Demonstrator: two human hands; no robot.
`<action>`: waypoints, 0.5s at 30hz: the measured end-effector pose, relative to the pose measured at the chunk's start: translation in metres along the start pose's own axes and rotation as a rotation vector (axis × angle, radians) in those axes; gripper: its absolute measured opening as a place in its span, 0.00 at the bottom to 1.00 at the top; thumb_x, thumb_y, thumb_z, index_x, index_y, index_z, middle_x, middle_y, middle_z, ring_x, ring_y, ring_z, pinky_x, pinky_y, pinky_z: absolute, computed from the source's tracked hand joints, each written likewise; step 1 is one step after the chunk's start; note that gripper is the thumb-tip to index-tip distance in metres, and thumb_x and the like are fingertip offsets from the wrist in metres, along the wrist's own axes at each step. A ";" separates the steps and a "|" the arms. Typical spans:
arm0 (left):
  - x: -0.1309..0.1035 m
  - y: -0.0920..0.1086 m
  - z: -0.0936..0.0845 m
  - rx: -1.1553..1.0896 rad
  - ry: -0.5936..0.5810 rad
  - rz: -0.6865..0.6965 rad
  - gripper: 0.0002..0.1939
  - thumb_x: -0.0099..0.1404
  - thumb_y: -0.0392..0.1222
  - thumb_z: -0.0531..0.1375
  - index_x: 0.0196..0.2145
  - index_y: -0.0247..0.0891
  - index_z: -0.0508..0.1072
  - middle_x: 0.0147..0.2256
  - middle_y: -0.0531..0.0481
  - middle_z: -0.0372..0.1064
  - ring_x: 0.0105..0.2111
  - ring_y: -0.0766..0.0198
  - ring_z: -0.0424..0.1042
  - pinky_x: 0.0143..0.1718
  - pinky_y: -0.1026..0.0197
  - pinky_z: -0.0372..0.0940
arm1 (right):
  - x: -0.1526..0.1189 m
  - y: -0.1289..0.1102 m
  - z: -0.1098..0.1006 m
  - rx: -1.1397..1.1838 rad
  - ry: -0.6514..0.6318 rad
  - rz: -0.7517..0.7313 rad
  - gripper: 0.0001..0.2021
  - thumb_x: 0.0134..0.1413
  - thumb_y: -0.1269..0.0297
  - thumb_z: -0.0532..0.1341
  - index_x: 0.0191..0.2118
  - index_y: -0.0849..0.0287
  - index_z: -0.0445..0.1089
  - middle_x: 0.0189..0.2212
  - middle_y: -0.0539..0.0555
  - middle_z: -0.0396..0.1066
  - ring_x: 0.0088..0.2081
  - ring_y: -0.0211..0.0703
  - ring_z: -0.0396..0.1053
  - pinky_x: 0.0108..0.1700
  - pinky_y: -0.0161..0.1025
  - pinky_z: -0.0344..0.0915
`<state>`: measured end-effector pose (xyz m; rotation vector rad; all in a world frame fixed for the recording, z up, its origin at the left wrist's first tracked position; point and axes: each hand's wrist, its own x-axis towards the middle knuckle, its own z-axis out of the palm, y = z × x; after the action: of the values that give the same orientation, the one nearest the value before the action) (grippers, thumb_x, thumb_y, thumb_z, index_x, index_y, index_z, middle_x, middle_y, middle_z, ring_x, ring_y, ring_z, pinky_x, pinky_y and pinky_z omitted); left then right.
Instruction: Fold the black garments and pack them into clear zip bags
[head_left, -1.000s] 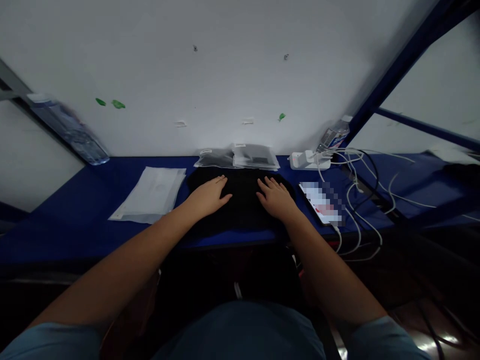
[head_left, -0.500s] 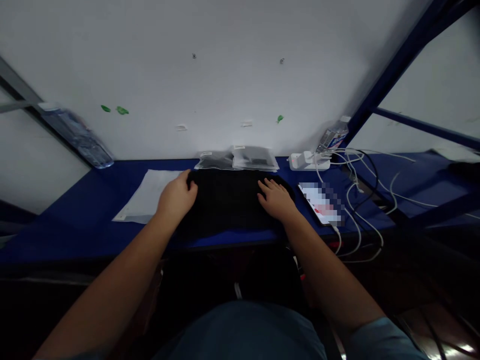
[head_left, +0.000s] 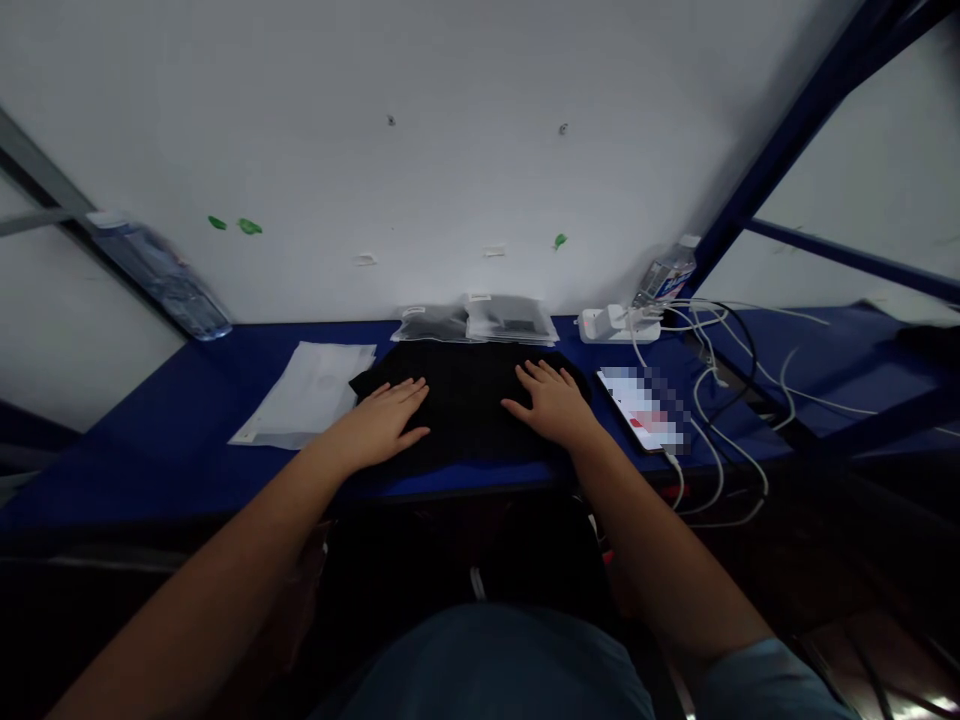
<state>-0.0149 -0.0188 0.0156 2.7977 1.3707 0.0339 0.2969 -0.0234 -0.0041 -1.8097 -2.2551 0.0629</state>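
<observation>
A black cloth, perhaps a garment, lies spread along the front of the blue table. On its left part rests my left hand, flat with the fingers stretched out and the thumb apart. My right hand lies palm down on the cloth's right part, fingers spread. Neither hand grips anything. Beside the cloth on the left is a translucent white plastic bag, whose right edge meets the cloth. Folds in the dark fabric are hard to make out.
Clear packets with dark contents lie along the wall. At right are a phone on a charging cable, a power strip, tangled cables and a water bottle. A large bottle leans at left.
My left hand has let go of the cloth's left edge and now lies flat further in on it. A left corner of the cloth now sticks out. My right hand has barely moved.
</observation>
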 end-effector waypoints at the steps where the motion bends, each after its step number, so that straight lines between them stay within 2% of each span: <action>1: -0.001 -0.001 0.001 0.000 0.015 0.008 0.33 0.70 0.50 0.55 0.67 0.32 0.59 0.68 0.35 0.54 0.68 0.48 0.57 0.67 0.44 0.54 | -0.001 0.000 -0.001 -0.001 -0.005 -0.014 0.37 0.61 0.40 0.57 0.69 0.58 0.58 0.70 0.61 0.55 0.71 0.60 0.48 0.70 0.61 0.45; 3: -0.003 -0.004 0.003 -0.003 0.047 0.030 0.31 0.69 0.43 0.55 0.66 0.31 0.61 0.67 0.35 0.57 0.66 0.50 0.60 0.66 0.47 0.57 | -0.003 0.001 -0.004 -0.003 -0.020 -0.076 0.40 0.58 0.40 0.60 0.70 0.58 0.56 0.70 0.61 0.55 0.71 0.60 0.50 0.70 0.61 0.45; 6: -0.004 -0.006 0.005 -0.009 0.099 0.044 0.29 0.66 0.35 0.53 0.64 0.32 0.65 0.66 0.38 0.60 0.65 0.51 0.63 0.65 0.47 0.60 | -0.007 0.003 -0.008 -0.009 -0.052 -0.199 0.39 0.57 0.49 0.64 0.70 0.58 0.56 0.69 0.61 0.57 0.69 0.58 0.54 0.70 0.57 0.49; 11: -0.001 -0.005 0.006 0.001 0.204 -0.044 0.26 0.68 0.35 0.50 0.61 0.32 0.69 0.63 0.39 0.65 0.63 0.52 0.66 0.64 0.48 0.62 | -0.011 0.002 -0.016 -0.061 -0.070 -0.280 0.31 0.56 0.70 0.60 0.66 0.63 0.63 0.67 0.63 0.60 0.67 0.57 0.60 0.66 0.51 0.58; 15: -0.005 -0.002 0.000 0.023 0.305 -0.066 0.25 0.69 0.34 0.48 0.61 0.34 0.69 0.63 0.40 0.66 0.62 0.52 0.67 0.63 0.46 0.64 | -0.018 0.002 -0.022 -0.064 0.012 -0.228 0.29 0.56 0.79 0.53 0.64 0.62 0.67 0.63 0.59 0.67 0.64 0.51 0.65 0.66 0.48 0.61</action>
<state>-0.0199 -0.0215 0.0157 2.8532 1.5276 0.4633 0.3069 -0.0430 0.0144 -1.5649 -2.4641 -0.0622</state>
